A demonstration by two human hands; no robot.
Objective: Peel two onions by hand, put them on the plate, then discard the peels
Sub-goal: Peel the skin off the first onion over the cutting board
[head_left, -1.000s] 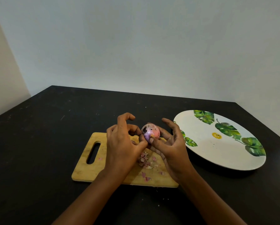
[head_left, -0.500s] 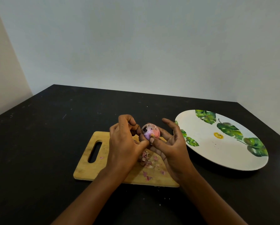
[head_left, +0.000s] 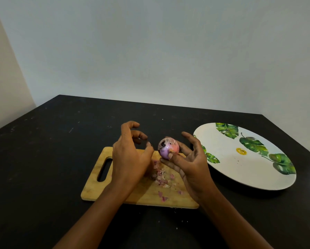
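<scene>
The peeling step is in hand, on what looks to be the first onion, since the plate (head_left: 240, 171) carries none and no second onion shows anywhere I can see. The right hand (head_left: 192, 164) holds the onion (head_left: 168, 147) up above the far right corner of the cutting board (head_left: 94, 186), thumb pressed on its near side and fingers cupped round the back. Papery patches and a dark spot still cling to its skin, so I judge it not quite clean. The left hand (head_left: 131, 159) hovers just beside it at nine o'clock, not touching, fingers loosely curled and spread, with nothing between them that I can make out. A small heap of peels (head_left: 160, 177) lies on the board under and between the hands. Next, I reckon, the left fingertips must pick at the leftover skin while the right turns the onion. After that it is a short carry toward three o'clock to the plate. That path over the dark table (head_left: 43, 159) is open, though the plate's near rim sits close by the right wrist. The table's edges lie well off at twelve and three o'clock.
</scene>
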